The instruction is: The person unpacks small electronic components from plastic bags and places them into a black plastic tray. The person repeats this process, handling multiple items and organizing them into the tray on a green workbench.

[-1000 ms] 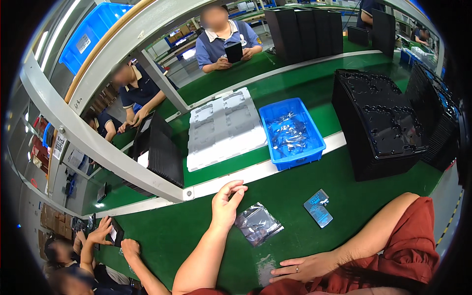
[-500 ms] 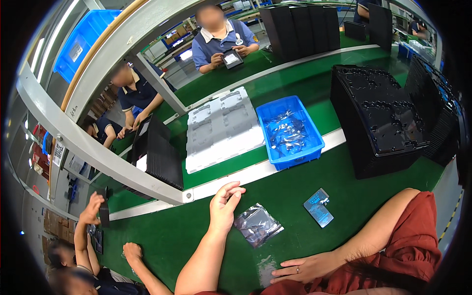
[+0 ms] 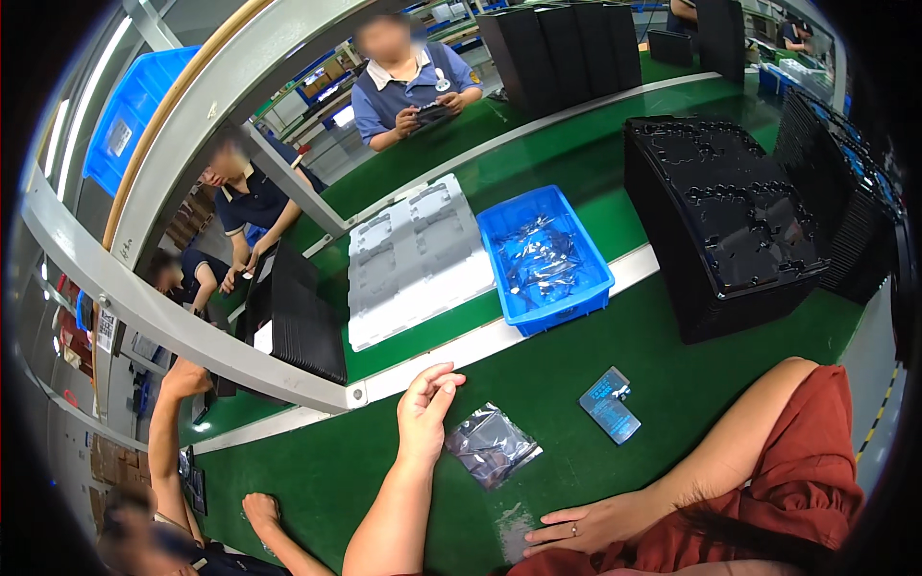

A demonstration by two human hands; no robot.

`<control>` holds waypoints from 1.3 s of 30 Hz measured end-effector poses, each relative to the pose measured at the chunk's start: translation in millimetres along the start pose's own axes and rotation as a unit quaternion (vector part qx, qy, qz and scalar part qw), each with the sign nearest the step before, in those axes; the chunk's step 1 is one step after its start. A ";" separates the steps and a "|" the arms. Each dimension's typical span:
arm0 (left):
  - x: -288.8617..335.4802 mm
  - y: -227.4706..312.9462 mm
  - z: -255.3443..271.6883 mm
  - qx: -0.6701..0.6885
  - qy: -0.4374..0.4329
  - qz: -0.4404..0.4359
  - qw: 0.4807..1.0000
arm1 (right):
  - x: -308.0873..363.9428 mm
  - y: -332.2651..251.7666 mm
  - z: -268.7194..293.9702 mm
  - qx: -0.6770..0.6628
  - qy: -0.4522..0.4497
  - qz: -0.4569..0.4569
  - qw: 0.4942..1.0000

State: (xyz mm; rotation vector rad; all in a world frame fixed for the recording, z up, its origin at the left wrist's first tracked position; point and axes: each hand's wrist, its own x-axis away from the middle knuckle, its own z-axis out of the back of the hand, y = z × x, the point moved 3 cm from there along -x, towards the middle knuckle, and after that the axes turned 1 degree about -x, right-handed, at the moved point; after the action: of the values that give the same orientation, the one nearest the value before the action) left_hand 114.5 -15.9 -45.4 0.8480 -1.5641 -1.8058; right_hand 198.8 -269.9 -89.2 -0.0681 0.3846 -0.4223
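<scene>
My left hand (image 3: 424, 407) rests on the green table, fingers loosely bent and holding nothing. Just to its right lies a shiny, see-through silvery bag (image 3: 494, 445) with a dark flat item inside; the hand does not grip it. My right hand (image 3: 597, 523) lies flat near the table's front edge, fingers spread and empty, one wearing a ring. Farther up from that hand sits an L-shaped dark battery pack (image 3: 610, 406) with blue print, apart from both hands. A scuffed pale patch (image 3: 514, 530) marks the table beside my right fingertips.
A blue bin (image 3: 560, 320) of small bagged parts stands beyond the white rail. Left of it lie white moulded trays (image 3: 423, 264). Black tray stacks (image 3: 735, 240) rise at the right. A grey metal frame (image 3: 182, 317) crosses the left. Co-workers sit beyond and at left.
The whole view has shifted slightly to the left. My hands, the bag and the battery pack keep their places. The co-worker across has tilted the dark item in their hands.
</scene>
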 end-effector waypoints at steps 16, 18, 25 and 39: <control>-2.3 1.1 -3.5 -0.004 0.006 0.014 1.000 | -0.8 0.8 5.7 -0.080 0.031 -0.013 0.996; -1.9 1.9 -3.6 -0.005 0.007 0.015 1.000 | -1.1 0.5 4.8 -0.044 0.004 -0.004 0.999; 0.2 -0.4 -0.5 -0.001 0.006 0.011 1.000 | -1.6 1.0 7.6 -0.110 -0.024 -0.017 0.993; 0.1 -0.8 0.3 -0.012 -0.006 0.014 1.000 | -17.5 1.6 37.0 -0.032 -0.287 -0.035 0.957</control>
State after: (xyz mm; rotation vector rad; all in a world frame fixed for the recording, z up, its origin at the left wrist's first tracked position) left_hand 114.2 -15.7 -46.1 0.8011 -1.5507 -1.8106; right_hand 198.7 -261.8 -49.1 -0.2622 -0.1788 -0.4398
